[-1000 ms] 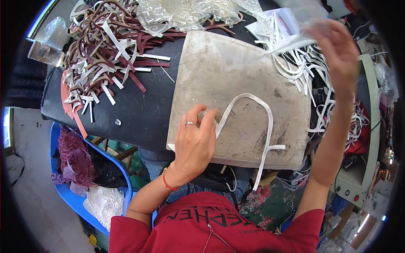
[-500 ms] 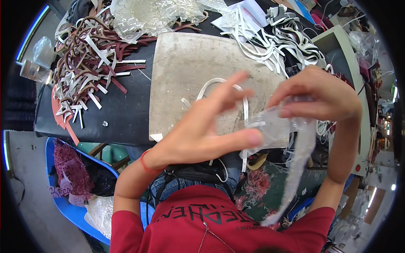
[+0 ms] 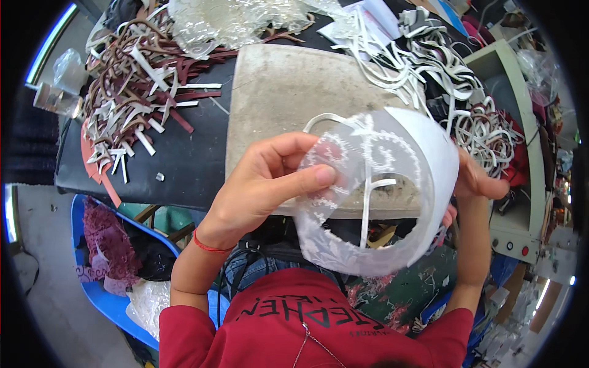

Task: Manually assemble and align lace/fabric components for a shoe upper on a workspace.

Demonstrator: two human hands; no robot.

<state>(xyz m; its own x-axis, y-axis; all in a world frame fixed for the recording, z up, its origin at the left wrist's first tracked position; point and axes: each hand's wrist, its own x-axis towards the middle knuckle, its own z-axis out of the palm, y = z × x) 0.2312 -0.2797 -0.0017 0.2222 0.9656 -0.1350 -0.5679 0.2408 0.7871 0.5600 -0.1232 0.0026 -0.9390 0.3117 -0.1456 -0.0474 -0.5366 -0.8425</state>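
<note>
A sheer white lace bra piece [image 3: 362,260] with a smooth white panel along its right side is stretched between my hands in front of me. My left hand [image 3: 270,178] pinches its left edge, thumb on top and fingers curled behind the lace. At its right side, my right hand [image 3: 471,178] supports the smooth panel from behind. Most of the right fingers are hidden; a few fingertips show below. A narrow white strap [image 3: 366,211] shows through and below the lace, running over the near edge of a beige board [image 3: 276,80].
Brown, maroon and white straps [image 3: 132,92] heap at the left on the black table [image 3: 184,162]. White and black straps [image 3: 429,55] lie far right, clear plastic [image 3: 227,24] at the back. A blue tub [image 3: 95,279] with fabric stands lower left; a pale metal frame [image 3: 515,129] borders the right.
The bra piece, earlier bunched and hanging from my right hand, is now spread open. My left hand has closed on its edge, and my right hand has moved lower behind it.
</note>
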